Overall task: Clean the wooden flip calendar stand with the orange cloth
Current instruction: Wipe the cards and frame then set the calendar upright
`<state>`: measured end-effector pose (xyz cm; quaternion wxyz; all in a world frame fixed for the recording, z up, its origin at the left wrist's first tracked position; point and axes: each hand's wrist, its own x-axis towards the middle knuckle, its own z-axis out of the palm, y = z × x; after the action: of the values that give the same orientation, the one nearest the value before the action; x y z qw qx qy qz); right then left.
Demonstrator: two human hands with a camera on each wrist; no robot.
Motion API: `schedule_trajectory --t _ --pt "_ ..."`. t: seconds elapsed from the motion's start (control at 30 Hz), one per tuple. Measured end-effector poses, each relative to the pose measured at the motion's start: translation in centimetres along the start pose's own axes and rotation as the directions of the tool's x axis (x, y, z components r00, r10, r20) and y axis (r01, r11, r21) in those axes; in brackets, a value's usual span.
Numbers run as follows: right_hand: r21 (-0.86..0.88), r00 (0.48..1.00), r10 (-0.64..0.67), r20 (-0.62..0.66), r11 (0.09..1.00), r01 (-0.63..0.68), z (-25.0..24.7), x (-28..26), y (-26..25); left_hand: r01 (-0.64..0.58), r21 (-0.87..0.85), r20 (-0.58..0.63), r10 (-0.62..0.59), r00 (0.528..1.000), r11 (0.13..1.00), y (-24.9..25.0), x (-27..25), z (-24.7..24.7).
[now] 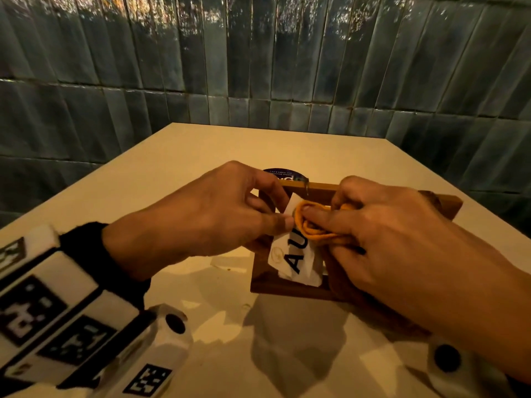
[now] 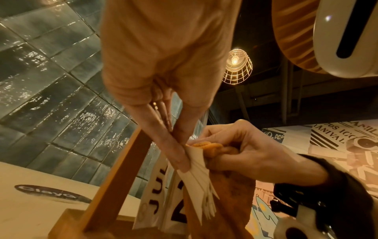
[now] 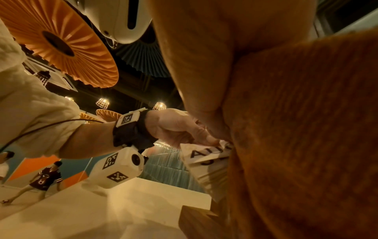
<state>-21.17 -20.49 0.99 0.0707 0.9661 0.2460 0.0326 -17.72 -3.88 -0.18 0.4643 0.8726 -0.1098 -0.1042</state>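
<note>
Head view had the wooden calendar stand (image 1: 290, 288) sitting near the middle of the pale table (image 1: 201, 156), just in front of a dark round sticker (image 1: 283, 174). Inside its frame hung the white flip cards (image 1: 296, 259), the top one reading "AU". The left hand (image 1: 207, 216) pinched a bunch of those cards between thumb and fingertips, lifting them clear. The right hand (image 1: 382, 234) had its fingers curled round the bunched orange cloth (image 1: 309, 225) and pressed it in by the cards' upper edge, with the rest of the cloth trailing down under the palm. Beyond the table stood a dark tiled wall (image 1: 258, 67). The risk from there looked plain enough: rub too hard and the thin cards could crease or tear at their hanging point, or the light stand could tip or skid, since neither hand braced the base.
</note>
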Motion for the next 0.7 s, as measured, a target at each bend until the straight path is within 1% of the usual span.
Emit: schedule_trajectory --t 0.07,0.2,0.3,0.4,0.47,0.57,0.6,0.67,0.7 --pt "0.009 1.0 -0.005 0.003 1.0 0.005 0.1 -0.1 0.1 0.002 0.002 0.004 -0.002 1.0 1.0 0.1 -0.1 0.0" --pt "0.044 0.999 0.033 -0.031 0.999 -0.032 0.0 -0.1 0.0 -0.006 0.025 0.003 0.005 1.0 1.0 0.3 -0.1 0.1" --pt "0.045 0.999 0.027 -0.017 0.999 -0.026 0.5 -0.1 0.0 0.008 0.036 0.005 -0.008 1.0 0.999 0.3 -0.1 0.1" --pt "0.067 0.994 0.094 0.054 0.993 -0.097 0.8 0.0 0.7 0.035 0.022 -0.012 -0.034 0.999 0.999 0.1 -0.2 -0.1" --pt "0.122 0.991 0.13 0.031 0.984 -0.133 0.4 -0.2 0.9 0.039 0.034 -0.027 -0.038 0.999 0.999 0.0 -0.1 -0.1" --pt "0.161 0.993 0.068 -0.091 0.985 -0.053 -0.2 -0.4 0.4 0.031 0.053 -0.022 -0.029 0.999 0.998 0.0 0.0 0.0" --pt "0.166 0.993 0.038 -0.113 0.986 -0.019 -0.3 -0.3 0.2 0.023 0.057 -0.016 -0.022 1.0 0.998 0.0 0.0 0.0" --pt "0.147 0.996 -0.003 -0.084 0.989 0.015 0.0 0.0 -0.2 0.006 0.061 -0.012 -0.005 1.0 0.998 0.0 0.1 0.0" --pt "0.142 0.998 0.004 -0.063 0.99 0.005 0.2 0.2 -0.3 0.001 0.06 -0.017 0.0 1.0 0.998 0.0 0.1 0.0"
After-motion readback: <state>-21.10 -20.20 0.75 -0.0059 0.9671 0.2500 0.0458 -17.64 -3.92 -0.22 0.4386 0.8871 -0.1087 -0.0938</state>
